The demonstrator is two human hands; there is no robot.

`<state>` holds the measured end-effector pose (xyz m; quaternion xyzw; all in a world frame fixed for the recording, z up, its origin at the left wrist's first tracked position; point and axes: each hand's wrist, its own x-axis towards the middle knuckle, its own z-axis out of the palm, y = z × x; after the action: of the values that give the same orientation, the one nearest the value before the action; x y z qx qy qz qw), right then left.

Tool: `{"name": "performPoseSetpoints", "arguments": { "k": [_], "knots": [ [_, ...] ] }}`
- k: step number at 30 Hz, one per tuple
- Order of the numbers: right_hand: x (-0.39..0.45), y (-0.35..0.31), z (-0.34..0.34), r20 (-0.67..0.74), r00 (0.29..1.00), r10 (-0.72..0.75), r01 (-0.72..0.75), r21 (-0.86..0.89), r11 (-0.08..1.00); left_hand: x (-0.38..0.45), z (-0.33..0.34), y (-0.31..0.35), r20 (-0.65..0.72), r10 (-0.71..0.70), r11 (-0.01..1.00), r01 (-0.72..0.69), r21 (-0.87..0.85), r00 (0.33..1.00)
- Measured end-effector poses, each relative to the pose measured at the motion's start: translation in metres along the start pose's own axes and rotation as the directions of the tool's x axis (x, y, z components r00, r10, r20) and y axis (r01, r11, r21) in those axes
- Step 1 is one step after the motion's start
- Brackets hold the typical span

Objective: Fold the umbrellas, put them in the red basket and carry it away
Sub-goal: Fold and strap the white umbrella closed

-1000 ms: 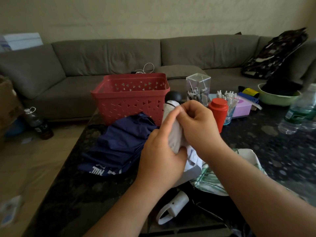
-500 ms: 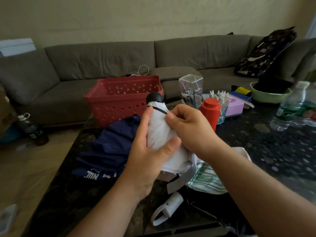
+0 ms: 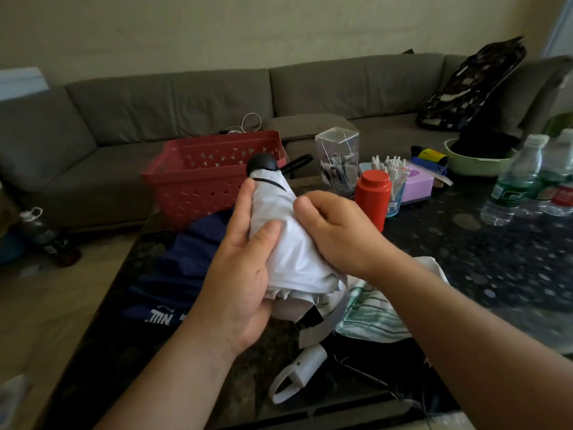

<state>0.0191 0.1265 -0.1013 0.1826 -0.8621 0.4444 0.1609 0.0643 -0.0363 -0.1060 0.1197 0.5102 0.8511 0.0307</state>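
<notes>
A collapsed white umbrella [image 3: 288,243] with a black tip cap stands tilted between my hands, above the dark table [image 3: 465,259]. My left hand [image 3: 238,274] grips its lower body, thumb across the cloth. From the right, my right hand [image 3: 335,228] curls its fingers round the white canopy. Its loose strap with a black patch hangs below. The red basket [image 3: 201,178] stands empty behind, at the table's far edge. A navy umbrella [image 3: 179,274] lies unfolded left of my hands. A green-striped umbrella [image 3: 378,315] with a white handle [image 3: 297,377] lies under my right forearm.
A red canister [image 3: 372,197], a clear pen holder [image 3: 338,162], a cup of markers [image 3: 393,178], a purple box [image 3: 418,184] and water bottles [image 3: 521,184] crowd the table's right side. A green bowl [image 3: 477,162] sits further back. A grey sofa [image 3: 186,100] runs behind; a dark bottle [image 3: 40,234] stands on the floor.
The view has shifted so the basket sits further left. My hands turned the white umbrella, and my left thumb now lies over its cloth, with more of the canopy showing between my hands.
</notes>
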Motion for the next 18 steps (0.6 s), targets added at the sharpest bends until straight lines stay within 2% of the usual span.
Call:
{"name": "performPoseSetpoints", "arguments": {
  "k": [4,6,9,11,14,18],
  "knots": [
    [-0.0024,-0.0015,-0.0032,0.131,0.986,0.1,-0.138,0.325,0.936,0.0032,-0.0046,0.0039,-0.042,0.009,1.0,-0.009,0.011,0.999],
    [-0.0009,-0.0002,-0.005,0.127,0.988,0.086,-0.121,0.301,0.946,0.004,-0.0074,0.0056,-0.044,0.01,1.0,-0.008,0.029,0.999],
    [0.0014,0.0022,-0.0058,0.055,0.998,-0.014,0.012,0.042,0.999,0.0035,-0.0099,0.0059,-0.051,0.026,0.998,-0.023,0.059,0.998],
    [0.0011,0.0018,-0.006,0.034,0.993,-0.112,0.115,-0.083,0.99,0.0028,-0.0102,0.0057,-0.041,0.029,0.999,-0.028,0.027,0.999],
    [0.0025,-0.0005,-0.006,0.023,0.984,-0.179,0.18,-0.049,0.982,0.0007,-0.0088,0.0084,0.006,0.042,0.999,-0.042,-0.026,0.999],
    [0.0022,-0.0033,0.0016,0.071,0.996,-0.053,0.035,0.234,0.972,-0.002,-0.0072,0.0079,0.094,0.018,0.993,-0.007,-0.118,0.995]
  ]
}}
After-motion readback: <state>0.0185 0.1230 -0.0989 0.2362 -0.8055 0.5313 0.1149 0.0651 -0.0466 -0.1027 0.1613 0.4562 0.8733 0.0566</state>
